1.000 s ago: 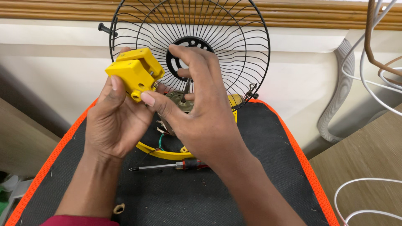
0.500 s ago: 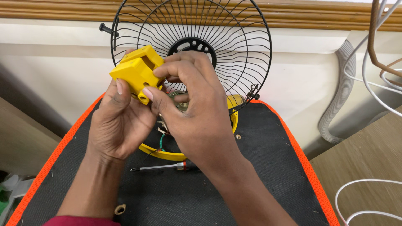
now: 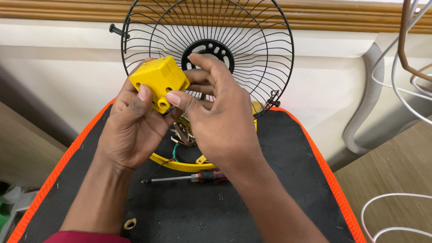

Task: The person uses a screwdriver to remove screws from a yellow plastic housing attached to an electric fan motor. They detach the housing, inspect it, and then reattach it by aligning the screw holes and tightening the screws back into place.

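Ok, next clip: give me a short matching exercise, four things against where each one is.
Things:
1. yellow block
2. screwdriver
3. wire fan guard
4. corrugated hose

Places:
A. leaning upright against the wall
B. flat on the black mat
C. held between both hands
D. running down the wall at the right

Pairs: 1-C, 2-B, 3-A, 4-D

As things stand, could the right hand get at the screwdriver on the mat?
Probably yes: the screwdriver lies uncovered just below the right hand, but that hand is pinching the yellow block.
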